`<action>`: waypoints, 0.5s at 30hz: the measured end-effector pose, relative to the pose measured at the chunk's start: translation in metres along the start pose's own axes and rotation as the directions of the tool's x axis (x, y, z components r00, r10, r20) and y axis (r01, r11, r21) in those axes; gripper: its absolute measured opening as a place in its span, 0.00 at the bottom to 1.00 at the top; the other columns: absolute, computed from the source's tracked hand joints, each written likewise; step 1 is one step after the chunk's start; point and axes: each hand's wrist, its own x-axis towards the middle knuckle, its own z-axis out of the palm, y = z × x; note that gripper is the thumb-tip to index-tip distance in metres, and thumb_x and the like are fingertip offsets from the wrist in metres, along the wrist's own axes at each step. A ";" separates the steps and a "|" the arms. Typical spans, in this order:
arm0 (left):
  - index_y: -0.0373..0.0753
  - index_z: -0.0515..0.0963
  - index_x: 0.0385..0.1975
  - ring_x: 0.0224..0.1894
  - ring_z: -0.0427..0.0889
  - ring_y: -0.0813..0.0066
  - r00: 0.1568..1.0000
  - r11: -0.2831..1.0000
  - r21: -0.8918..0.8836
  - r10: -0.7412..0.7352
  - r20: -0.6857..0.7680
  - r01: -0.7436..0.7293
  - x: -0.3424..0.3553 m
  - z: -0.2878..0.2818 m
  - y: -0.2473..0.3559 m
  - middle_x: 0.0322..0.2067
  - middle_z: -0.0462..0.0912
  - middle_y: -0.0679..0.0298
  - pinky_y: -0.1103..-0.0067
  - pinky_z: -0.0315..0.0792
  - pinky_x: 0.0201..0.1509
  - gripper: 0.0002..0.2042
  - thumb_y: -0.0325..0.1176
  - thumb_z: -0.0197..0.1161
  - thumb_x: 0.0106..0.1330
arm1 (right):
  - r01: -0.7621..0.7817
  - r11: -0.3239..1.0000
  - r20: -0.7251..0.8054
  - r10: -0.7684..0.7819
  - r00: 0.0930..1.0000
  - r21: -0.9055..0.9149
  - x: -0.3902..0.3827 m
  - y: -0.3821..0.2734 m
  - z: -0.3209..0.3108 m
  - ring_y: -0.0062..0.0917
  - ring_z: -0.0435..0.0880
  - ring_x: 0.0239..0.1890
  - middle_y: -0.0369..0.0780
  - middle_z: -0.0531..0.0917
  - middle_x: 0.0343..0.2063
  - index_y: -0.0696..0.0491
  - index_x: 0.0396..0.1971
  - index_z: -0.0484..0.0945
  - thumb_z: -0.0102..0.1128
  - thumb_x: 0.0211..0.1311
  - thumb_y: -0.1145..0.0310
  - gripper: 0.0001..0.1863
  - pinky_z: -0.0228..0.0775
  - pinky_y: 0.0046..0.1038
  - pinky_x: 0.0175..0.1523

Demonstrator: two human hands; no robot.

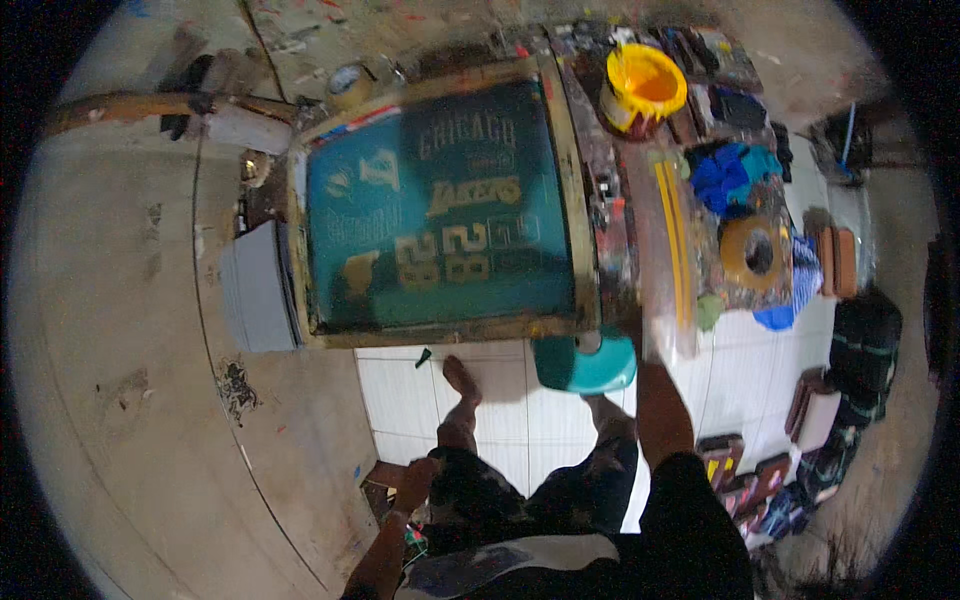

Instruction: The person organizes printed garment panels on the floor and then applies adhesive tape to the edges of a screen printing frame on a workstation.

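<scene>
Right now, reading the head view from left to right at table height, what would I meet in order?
Grey stack → screen → yellow tub → tape roll.

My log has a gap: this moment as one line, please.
left hand: by left thigh | right hand: dark, grip unclear, beside framed screen | yellow bucket: open, right of screen

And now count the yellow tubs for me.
1. The yellow tub, with orange-yellow contents, stands at the upper right of the view, just right of the framed screen's far right corner. Others could be hidden beneath the screen.
</scene>
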 end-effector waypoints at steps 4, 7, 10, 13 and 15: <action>0.34 0.75 0.47 0.46 0.80 0.59 0.761 0.431 -0.674 -0.566 0.316 0.600 0.019 -0.065 0.018 0.43 0.81 0.56 0.64 0.74 0.49 0.18 0.36 0.66 0.61 | 0.154 0.988 0.062 -0.155 0.986 0.018 -0.028 -0.072 0.000 0.51 0.80 0.45 0.58 0.79 0.46 0.58 0.57 0.67 0.59 0.58 0.45 0.37 0.70 0.47 0.56; 0.35 0.74 0.50 0.47 0.78 0.58 0.628 0.187 -0.710 -0.649 0.429 0.679 0.067 -0.134 -0.004 0.44 0.79 0.56 0.64 0.72 0.51 0.20 0.34 0.68 0.59 | 0.261 0.963 0.149 -0.268 0.952 0.063 -0.061 -0.133 0.006 0.50 0.80 0.46 0.57 0.79 0.46 0.57 0.56 0.69 0.57 0.59 0.45 0.34 0.70 0.47 0.56; 0.36 0.74 0.52 0.49 0.76 0.56 0.729 0.478 -0.795 -0.681 -0.067 0.374 0.129 -0.182 -0.056 0.45 0.78 0.55 0.64 0.72 0.53 0.22 0.33 0.69 0.58 | 0.308 0.950 0.233 -0.313 0.921 0.059 -0.071 -0.181 0.009 0.49 0.80 0.47 0.56 0.79 0.46 0.57 0.54 0.71 0.56 0.60 0.45 0.32 0.70 0.46 0.55; 0.41 0.73 0.56 0.58 0.66 0.50 0.863 0.723 -0.662 -0.448 -0.233 0.197 0.192 -0.192 -0.113 0.55 0.70 0.54 0.58 0.60 0.63 0.28 0.42 0.71 0.56 | 0.303 0.953 0.304 -0.291 0.907 0.007 -0.080 -0.202 0.006 0.48 0.80 0.47 0.56 0.80 0.46 0.56 0.53 0.73 0.54 0.62 0.46 0.30 0.71 0.46 0.55; 0.45 0.71 0.59 0.61 0.62 0.50 0.931 0.766 -0.641 -0.266 -0.251 0.046 0.224 -0.186 -0.135 0.57 0.67 0.55 0.55 0.54 0.66 0.32 0.46 0.71 0.54 | 0.297 0.955 0.348 -0.271 0.897 -0.021 -0.095 -0.211 0.002 0.47 0.80 0.48 0.55 0.80 0.46 0.56 0.51 0.75 0.53 0.62 0.46 0.29 0.71 0.46 0.55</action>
